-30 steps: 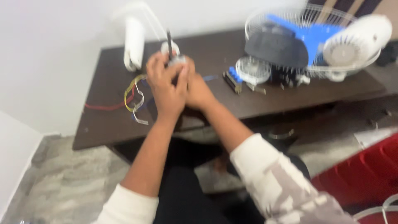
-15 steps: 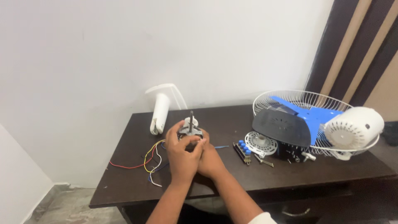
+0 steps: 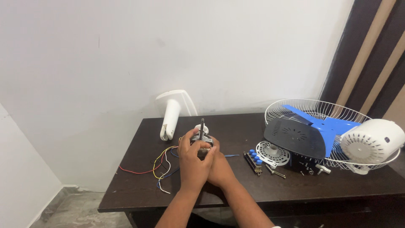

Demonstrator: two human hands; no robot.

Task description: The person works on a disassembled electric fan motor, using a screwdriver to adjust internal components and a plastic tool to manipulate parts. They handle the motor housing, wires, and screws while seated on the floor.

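Near the table's front edge (image 3: 139, 205), both hands, left (image 3: 192, 162) and right (image 3: 219, 169), clamp the fan motor (image 3: 201, 140).

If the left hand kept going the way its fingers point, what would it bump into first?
The left hand already grips the small motor. Beyond it probably lies the white fan stand, though depth is unclear.
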